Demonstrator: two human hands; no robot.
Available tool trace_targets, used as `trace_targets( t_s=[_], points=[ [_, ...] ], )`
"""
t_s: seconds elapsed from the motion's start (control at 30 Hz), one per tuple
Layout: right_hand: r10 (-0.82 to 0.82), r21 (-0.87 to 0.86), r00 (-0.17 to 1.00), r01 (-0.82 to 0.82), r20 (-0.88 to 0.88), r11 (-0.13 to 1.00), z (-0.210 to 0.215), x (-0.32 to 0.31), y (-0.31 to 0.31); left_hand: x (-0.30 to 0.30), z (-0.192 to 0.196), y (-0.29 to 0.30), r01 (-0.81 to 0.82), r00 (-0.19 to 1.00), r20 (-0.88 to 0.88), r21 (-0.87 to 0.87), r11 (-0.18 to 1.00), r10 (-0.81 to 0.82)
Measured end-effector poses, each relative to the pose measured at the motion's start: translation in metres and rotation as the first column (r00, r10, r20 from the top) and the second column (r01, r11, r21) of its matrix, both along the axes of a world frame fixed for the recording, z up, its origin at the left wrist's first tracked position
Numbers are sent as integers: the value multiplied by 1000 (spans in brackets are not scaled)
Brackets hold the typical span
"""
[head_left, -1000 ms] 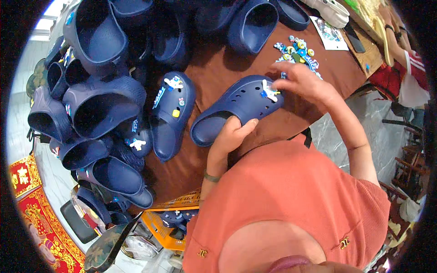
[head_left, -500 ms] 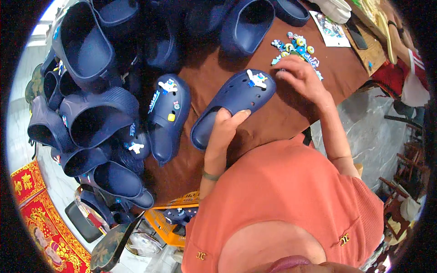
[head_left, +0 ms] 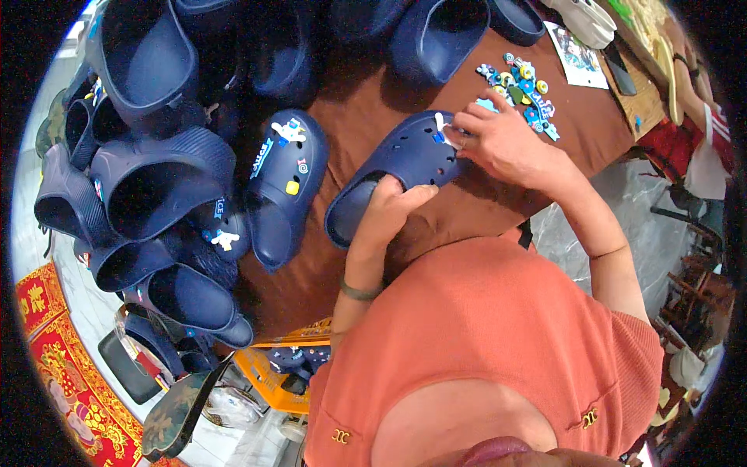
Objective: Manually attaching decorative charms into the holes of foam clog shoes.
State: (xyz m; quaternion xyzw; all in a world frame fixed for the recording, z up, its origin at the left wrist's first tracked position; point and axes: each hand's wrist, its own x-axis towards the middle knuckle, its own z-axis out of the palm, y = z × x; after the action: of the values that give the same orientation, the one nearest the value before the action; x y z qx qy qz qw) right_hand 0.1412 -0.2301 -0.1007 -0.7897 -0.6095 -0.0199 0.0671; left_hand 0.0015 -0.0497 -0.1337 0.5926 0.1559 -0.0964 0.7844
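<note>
A navy clog lies tilted on the brown-covered table, its toe toward the upper right. My left hand grips it by the opening, thumb on its side edge and fingers inside. Over the toe, my right hand has its fingers bent together against the holed upper; anything in them is hidden. A white character charm on the toe is partly covered by that hand. To the left lies another navy clog bearing a white figure, blue lettering, a small round charm and a yellow square. Beyond my right hand is a pile of colourful charms.
Many navy clogs are heaped along the left side, and more stand at the back. A printed card and dark phone-like slab lie at far right. An orange crate holding clogs sits below the table's near edge.
My right hand has moved from beside the charm pile down and left onto the clog's toe, covering part of the white charm. My left hand keeps its hold; the view has shifted slightly.
</note>
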Motion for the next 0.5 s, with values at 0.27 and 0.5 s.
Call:
trace_targets(
  t_s=[0.27, 0.5],
  points=[
    [-95, 189, 918, 180, -386, 965, -14, 10, -2, -1, 1, -2, 5, 1000, 22, 33, 999, -6],
    [-145, 198, 933, 219, -330, 955, -22, 8, -7, -2, -3, -2, -25, 1000, 4, 1, 1000, 25]
  ],
)
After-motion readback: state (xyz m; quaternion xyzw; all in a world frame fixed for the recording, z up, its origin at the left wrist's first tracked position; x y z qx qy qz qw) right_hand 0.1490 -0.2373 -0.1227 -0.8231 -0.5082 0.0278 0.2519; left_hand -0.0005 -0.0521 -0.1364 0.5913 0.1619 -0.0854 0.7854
